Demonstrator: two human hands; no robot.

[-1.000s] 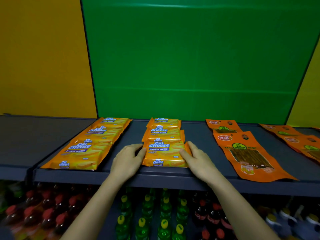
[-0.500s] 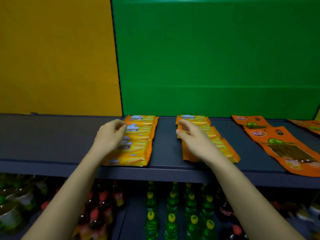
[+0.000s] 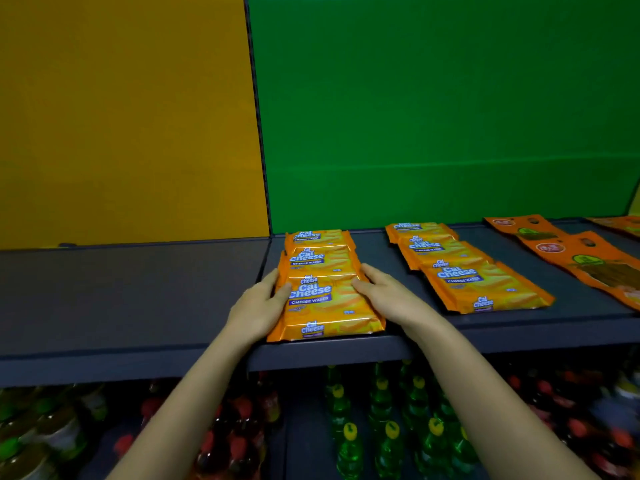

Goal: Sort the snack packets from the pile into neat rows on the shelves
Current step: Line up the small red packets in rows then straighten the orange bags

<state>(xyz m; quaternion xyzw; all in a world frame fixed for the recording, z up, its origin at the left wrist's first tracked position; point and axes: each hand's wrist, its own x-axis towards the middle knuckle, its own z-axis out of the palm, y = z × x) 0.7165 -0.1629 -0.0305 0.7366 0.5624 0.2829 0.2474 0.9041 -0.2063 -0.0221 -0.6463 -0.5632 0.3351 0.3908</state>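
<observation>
Two rows of orange cheese wafer packets lie on the dark shelf (image 3: 138,306). My left hand (image 3: 258,306) presses against the left edge of the left row (image 3: 322,292), and my right hand (image 3: 388,296) presses against its right edge, both at the front packet. The fingers lie flat along the packet sides, squeezing the row between them. The second wafer row (image 3: 464,268) lies to the right, slanted, untouched. Further right lie orange pouches with dark strips (image 3: 568,258).
A yellow panel (image 3: 121,116) and a green panel (image 3: 443,109) back the shelf. Below the shelf edge stand green bottles (image 3: 384,431) with yellow caps and red-capped bottles (image 3: 235,438). The shelf section left of the wafers is bare.
A second ago both hands flanked the middle wafer row. They moved left, and now clamp the sides of the left row; the view shifted left too.
</observation>
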